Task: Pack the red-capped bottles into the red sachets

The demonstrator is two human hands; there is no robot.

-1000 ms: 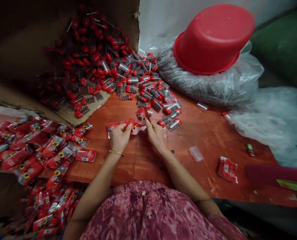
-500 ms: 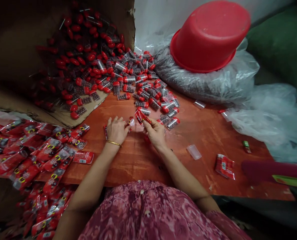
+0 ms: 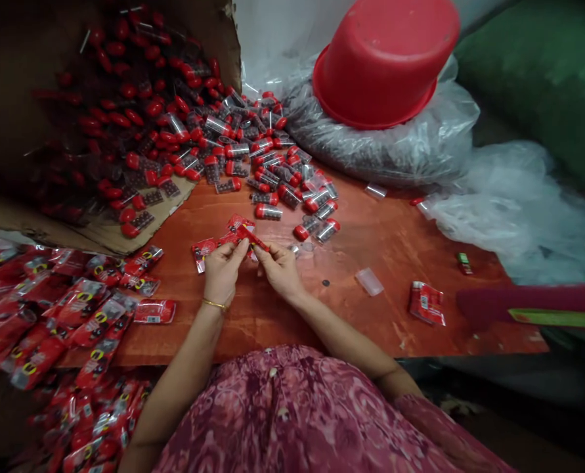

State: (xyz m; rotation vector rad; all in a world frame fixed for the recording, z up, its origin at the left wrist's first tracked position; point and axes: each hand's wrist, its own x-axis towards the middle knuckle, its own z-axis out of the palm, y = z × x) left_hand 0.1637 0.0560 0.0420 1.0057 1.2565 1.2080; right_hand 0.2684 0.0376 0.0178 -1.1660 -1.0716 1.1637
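Both hands were up at the middle of the counter [image 3: 371,243]. My left hand [image 3: 226,266] and right hand [image 3: 280,269] were each pinched shut on the same red packet [image 3: 240,228], fingertips nearly touching, holding it just above the wood. It might have been more than one bunched together, couldn't tell. One more flat one [image 3: 201,251] lay right by my left thumb. One gold bracelet [image 3: 214,304] was on my left wrist.

Counts, as far as I could go: the vials [image 3: 267,164] with red caps were way too many to count, spilling out of one tipped cardboard box [image 3: 26,210] onto the counter just beyond my hands. The filled packs [image 3: 50,309] heaped on my left were the same story, dozens, with one single [image 3: 154,311] at the edge of that heap.

Off to my right, well apart, there was one stray pack [image 3: 426,303], one clear empty tube [image 3: 369,281], one small green thing [image 3: 464,263] and one tiny dark dot [image 3: 325,283].

At the back, one red basin [image 3: 385,59] sat upside down on one plastic bag [image 3: 395,154] of dark stuff.
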